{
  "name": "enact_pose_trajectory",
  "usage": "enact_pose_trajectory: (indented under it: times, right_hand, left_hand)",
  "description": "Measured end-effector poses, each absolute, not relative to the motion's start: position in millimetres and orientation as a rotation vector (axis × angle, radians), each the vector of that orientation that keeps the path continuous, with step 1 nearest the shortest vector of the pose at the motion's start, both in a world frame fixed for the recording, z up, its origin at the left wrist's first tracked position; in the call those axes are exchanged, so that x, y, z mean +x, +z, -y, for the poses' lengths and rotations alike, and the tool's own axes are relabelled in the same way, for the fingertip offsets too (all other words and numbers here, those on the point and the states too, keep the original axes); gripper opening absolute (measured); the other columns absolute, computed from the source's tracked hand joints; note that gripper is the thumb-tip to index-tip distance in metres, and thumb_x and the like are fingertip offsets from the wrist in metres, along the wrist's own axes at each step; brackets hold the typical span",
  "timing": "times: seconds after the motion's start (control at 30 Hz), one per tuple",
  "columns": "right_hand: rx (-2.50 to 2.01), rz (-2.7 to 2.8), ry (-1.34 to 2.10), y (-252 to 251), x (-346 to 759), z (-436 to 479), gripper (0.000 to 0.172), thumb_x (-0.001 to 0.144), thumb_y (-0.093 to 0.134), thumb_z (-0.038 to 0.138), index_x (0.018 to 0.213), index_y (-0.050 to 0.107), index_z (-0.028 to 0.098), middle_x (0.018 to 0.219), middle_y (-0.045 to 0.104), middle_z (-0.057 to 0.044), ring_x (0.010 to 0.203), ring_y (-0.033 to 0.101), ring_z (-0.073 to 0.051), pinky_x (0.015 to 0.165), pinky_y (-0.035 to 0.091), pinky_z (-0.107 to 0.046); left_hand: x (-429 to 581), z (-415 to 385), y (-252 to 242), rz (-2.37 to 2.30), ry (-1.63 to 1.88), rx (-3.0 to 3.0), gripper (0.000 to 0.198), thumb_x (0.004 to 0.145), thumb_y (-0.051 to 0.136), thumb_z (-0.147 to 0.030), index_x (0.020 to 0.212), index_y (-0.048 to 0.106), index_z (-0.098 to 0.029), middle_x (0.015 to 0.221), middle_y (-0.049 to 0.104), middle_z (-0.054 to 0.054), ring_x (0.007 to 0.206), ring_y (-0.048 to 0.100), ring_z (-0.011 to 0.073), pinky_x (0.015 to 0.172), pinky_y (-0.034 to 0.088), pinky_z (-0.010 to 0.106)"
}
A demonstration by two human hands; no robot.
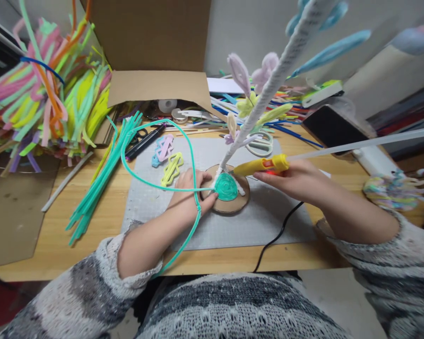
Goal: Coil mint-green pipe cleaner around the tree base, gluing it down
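Observation:
My left hand (191, 190) lies on the grey mat (254, 226), fingers pinching a teal pipe cleaner (141, 176) against a round cardboard disc (238, 203). The cleaner is coiled into a teal spiral (226, 187) on the disc. A white wrapped stem (268, 89) with pastel loop petals rises tilted from the disc. My right hand (297, 181) grips a yellow glue gun (263, 165), its nozzle pointing left at the foot of the stem. A clear glue stick (367, 142) juts from the gun's back.
A heap of coloured pipe cleaners (45, 94) fills the left. Teal cleaners (102, 179) lie fanned on the wooden table (56, 235). A cardboard box (151, 56) stands behind. Pastel shapes (167, 160), a black marker (144, 141), a phone (330, 127) and the gun's black cord (279, 235) lie nearby.

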State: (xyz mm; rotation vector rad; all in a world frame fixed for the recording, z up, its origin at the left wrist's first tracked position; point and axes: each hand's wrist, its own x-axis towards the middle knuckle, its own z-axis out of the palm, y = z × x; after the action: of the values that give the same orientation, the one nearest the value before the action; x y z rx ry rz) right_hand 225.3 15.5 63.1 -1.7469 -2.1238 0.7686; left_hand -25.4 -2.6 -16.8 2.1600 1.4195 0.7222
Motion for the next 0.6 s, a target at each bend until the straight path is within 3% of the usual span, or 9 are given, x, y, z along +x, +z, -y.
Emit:
enact_pose_trajectory:
  times: [0.1,0.3,0.6]
  right_hand:
    - [-1.800,2.084,0.877,64,224,-15,0.032,0.079,0.059,0.052,0.091,0.074,0.027,0.069,0.067,0.001,0.063,0.060,-0.018,0.056,0.046,-0.030]
    - [-1.823,2.157,0.777,63,230,-16,0.029,0.080,0.060,0.054,0.092,0.074,0.032,0.072,0.070,0.001,0.068,0.063,-0.021,0.058,0.047,-0.031]
    - [-1.807,2.206,0.750,56,241,-13,0.036,0.082,0.057,0.059,0.093,0.073,0.029,0.077,0.071,0.000,0.071,0.063,-0.020,0.064,0.048,-0.032]
  left_hand:
    - [-25,3,-16,-1.427,0.725,2.145,0.033,0.077,0.065,-0.035,0.106,0.056,-0.021,0.100,0.055,0.007,0.094,0.052,0.0247,0.084,0.045,0.043]
    - [-24,3,-16,-1.433,0.737,2.154,0.033,0.077,0.064,-0.035,0.106,0.056,-0.022,0.100,0.055,0.007,0.094,0.052,0.0251,0.083,0.045,0.043]
    - [-24,3,-13,-1.433,0.706,2.129,0.033,0.076,0.064,-0.034,0.106,0.057,-0.020,0.100,0.055,0.008,0.096,0.052,0.0262,0.085,0.045,0.044]
